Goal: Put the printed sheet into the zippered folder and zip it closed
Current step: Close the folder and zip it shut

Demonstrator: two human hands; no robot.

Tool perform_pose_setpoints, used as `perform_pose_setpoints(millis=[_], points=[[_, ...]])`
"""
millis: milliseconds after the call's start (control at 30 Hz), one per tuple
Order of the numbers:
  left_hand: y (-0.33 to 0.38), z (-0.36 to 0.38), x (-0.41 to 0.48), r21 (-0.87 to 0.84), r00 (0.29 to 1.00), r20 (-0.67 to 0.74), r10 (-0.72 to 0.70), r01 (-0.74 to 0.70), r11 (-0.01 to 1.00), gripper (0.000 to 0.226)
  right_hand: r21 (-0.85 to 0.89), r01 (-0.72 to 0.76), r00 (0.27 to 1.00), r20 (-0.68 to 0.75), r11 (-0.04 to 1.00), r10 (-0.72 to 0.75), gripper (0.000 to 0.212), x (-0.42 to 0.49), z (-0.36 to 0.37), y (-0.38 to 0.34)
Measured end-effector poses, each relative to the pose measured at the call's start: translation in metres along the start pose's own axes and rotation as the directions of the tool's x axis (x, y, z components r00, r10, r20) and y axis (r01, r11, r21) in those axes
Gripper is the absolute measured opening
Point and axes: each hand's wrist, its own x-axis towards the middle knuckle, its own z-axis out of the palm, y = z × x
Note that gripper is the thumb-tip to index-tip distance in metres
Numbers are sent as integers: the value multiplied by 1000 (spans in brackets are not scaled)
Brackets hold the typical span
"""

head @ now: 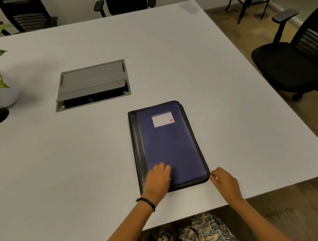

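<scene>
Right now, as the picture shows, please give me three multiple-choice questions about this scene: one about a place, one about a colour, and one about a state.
1. Where is the right hand?
A) at the near right corner of the folder
B) on the plant pot
C) on the office chair

2. Which colour is the front of the folder?
A) red
B) dark blue
C) green

3. How does the folder lie?
A) open, with pages showing
B) closed, front side up
C) standing on its edge

Answers:
1 A: its fingertips meet that corner of the folder.
2 B: the surface around the white label is dark blue.
3 B: the left hand rests flat on the closed front.
</scene>
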Motion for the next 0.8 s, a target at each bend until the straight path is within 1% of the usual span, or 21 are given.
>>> perform_pose_setpoints(millis=[33,67,133,200,267,367,433,600,733,800], points=[[17,4,5,-29,998,-13,69,-69,997,36,47,-21,1000,-19,999,22,8,0,0,-1],[32,10,11,-64,994,5,109,-109,992,45,86,-39,998,-35,996,43,8,1,1,-1],[54,26,20,-72,989,61,132,-128,989,64,144,-64,995,-63,988,73,7,0,4,-2],[67,42,27,-19,989,81,127,-126,992,74,193,-92,990,-85,977,110,6,-1,8,-2],[74,53,36,2,993,57,101,-101,995,78,265,-122,982,-109,957,155,5,-2,13,-1],[81,61,46,6,998,15,63,-63,998,78,385,-168,963,-133,908,234,4,-4,20,0],[86,63,51,18,999,-1,42,-42,999,78,415,-181,954,-147,892,262,6,-7,25,0],[93,67,59,70,1000,-3,9,-9,998,78,369,-157,955,-180,916,236,7,-12,26,-1],[96,69,54,135,998,-40,-43,48,990,74,252,-157,946,-237,955,219,9,-12,25,-5],[98,71,54,134,999,-37,-36,41,990,72,212,-155,946,-248,965,207,10,-10,23,-6]])
